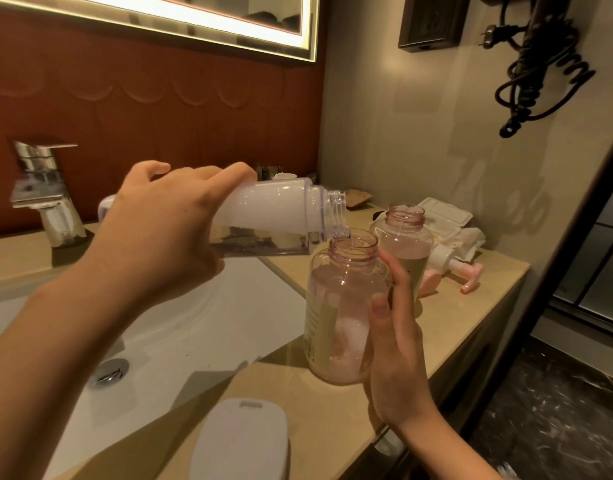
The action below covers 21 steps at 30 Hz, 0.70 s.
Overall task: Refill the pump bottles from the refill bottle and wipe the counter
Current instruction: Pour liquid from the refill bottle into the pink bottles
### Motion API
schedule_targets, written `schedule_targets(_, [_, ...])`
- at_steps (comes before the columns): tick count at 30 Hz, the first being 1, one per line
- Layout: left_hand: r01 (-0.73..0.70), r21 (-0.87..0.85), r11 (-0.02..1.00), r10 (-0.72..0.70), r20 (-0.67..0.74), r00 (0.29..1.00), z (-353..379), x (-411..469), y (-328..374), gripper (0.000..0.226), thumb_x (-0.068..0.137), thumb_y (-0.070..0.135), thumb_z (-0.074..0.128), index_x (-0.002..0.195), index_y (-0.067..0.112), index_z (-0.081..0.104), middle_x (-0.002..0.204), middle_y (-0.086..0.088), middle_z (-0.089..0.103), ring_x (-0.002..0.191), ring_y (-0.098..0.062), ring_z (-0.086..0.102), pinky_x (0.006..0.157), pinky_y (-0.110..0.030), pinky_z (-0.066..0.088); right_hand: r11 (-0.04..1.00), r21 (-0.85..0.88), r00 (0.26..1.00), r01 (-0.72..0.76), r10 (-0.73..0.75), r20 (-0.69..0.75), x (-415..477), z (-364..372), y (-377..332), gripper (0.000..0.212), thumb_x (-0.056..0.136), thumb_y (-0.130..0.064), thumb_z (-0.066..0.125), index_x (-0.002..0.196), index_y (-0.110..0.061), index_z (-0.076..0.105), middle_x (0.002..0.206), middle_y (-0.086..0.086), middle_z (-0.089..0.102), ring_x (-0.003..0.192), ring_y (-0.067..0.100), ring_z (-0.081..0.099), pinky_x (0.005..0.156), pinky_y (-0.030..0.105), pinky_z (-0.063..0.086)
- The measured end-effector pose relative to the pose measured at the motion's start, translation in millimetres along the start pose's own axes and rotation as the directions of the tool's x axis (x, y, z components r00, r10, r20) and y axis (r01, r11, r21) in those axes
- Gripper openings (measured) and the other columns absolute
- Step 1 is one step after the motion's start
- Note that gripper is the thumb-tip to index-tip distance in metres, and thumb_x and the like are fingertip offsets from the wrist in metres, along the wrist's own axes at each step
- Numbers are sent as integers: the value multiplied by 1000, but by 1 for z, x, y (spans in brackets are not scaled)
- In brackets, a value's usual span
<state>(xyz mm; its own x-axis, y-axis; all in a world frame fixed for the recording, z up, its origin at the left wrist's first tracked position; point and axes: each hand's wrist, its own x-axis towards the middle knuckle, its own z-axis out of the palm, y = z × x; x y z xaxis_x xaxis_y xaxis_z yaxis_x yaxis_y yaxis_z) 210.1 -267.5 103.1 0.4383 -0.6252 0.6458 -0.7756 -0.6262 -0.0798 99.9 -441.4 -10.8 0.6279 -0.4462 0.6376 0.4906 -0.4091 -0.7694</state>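
**At the desk: one into two**

Your left grip clasps the tilted refill bottle, mouth over the nearer pump bottle, grasped upright by your right grip. The second pump bottle stands open just behind.

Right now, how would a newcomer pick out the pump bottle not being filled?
Right of the white sink basin runs the beige stone counter. Of two open, pink-tinted clear plastic bottles there, it is the farther bottle, held by no hand, next to the pink pump head lying sideways.
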Motion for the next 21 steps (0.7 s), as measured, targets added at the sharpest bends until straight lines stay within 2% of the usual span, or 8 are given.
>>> schedule_targets(6, [2, 1, 1000, -2, 11, 1000, -1, 0, 1, 76, 51, 12, 86, 117, 25, 51, 99, 1, 65, 90, -23, 56, 93, -57, 37, 1000, -7, 1000, 19, -19, -6, -1, 0, -1, 55, 85, -69, 33, 133, -41, 34, 128, -24, 52, 119, -5, 47, 89, 5, 36])
schedule_targets(13, [3, -8, 1000, -3, 13, 1000, -1, 0, 2, 75, 52, 13, 85, 117, 25, 51, 100, 1, 65, 92, -24, 58, 93, -58, 37, 1000, -5, 1000, 6, -6, -2, 0, 0, -1, 57, 84, -72, 32, 133, -43, 33, 129, -25, 51, 121, -4, 46, 91, 6, 35])
schedule_targets(18, [8, -16, 1000, -8, 21, 1000, -2, 0, 1, 75, 53, 13, 85, 118, 26, 50, 102, 2, 65, 95, -24, 58, 95, -57, 35, 1000, 11, 1000, 0, 0, 3, 0, 0, 0, 56, 83, -73, 33, 133, -47, 33, 132, -22, 50, 124, 1, 46, 96, 14, 38])
schedule_targets(21, [12, -12, 1000, -11, 29, 1000, -2, 0, 2, 76, 53, 14, 85, 119, 26, 50, 103, 2, 65, 97, -25, 58, 97, -57, 34, 1000, 4, 1000, 4, -4, 5, 0, 0, 0, 55, 85, -71, 31, 134, -45, 32, 130, -27, 49, 123, -2, 46, 93, 10, 37])
